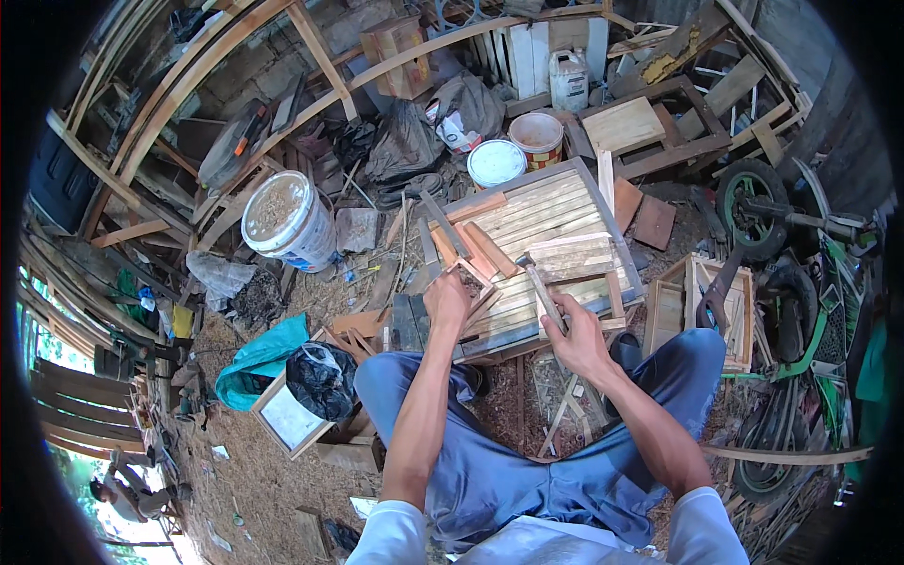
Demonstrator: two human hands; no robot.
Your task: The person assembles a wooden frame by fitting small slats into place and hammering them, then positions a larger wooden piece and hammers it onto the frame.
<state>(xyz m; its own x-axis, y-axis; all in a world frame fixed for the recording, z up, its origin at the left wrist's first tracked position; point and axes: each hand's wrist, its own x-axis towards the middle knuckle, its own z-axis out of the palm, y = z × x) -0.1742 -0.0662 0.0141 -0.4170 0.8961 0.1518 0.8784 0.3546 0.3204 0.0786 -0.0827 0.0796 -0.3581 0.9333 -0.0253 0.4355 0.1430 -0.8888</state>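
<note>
located at the centre of the picture: a low surface [554,201] of pale slats inside a grey border, set just ahead of the knees.

work in hand: a small wooden frame [478,275], placed at the left-centre of the surface, near its front edge.

state of hands: apart from each other, both occupied. left hand [448,299]: closed on the left side of the small wooden frame, apparently steadying it; fingertips hidden, so cannot tell the exact contact or the presence of a nail. right hand [576,337]: wrapped around the handle of a hammer [541,290], with the head toward the centre of the surface, to the right of the small wooden frame. cannot tell head height above the wood.

progress, as judged: assembly partly complete. done: sides of the small wooden frame brought together into an open outline. left: probably further fastening at the corners; cannot confirm any driven nail at this size.

unjoined stock: loose wooden strips [493,249], lying just above the small wooden frame in the picture. also present: an open wooden box [665,320], standing at right of centre, beyond the surface; cannot tell any link to the present work.
</note>
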